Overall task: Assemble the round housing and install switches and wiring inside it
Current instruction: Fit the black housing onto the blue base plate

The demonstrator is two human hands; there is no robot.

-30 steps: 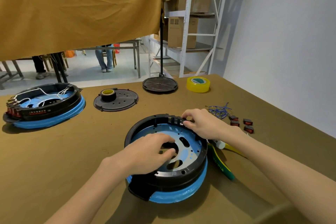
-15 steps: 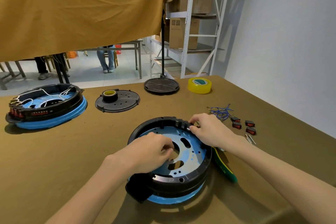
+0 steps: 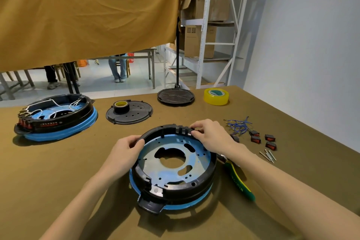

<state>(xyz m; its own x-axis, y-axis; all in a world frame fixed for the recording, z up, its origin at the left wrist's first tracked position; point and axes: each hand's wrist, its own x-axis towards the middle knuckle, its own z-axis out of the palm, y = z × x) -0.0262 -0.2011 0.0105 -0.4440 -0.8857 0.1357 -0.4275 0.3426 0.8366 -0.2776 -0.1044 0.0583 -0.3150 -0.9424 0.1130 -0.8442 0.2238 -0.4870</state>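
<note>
Tabletop housing (image 3: 175, 163) (gripped) between hands

Both hands (image 3: 126, 148) (image 3: 211, 136) forward, fingers curled, pinching

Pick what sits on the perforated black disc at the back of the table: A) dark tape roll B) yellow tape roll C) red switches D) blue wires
A: a dark tape roll stands on the black disc; the yellow tape roll sits on the table, apart.
</note>
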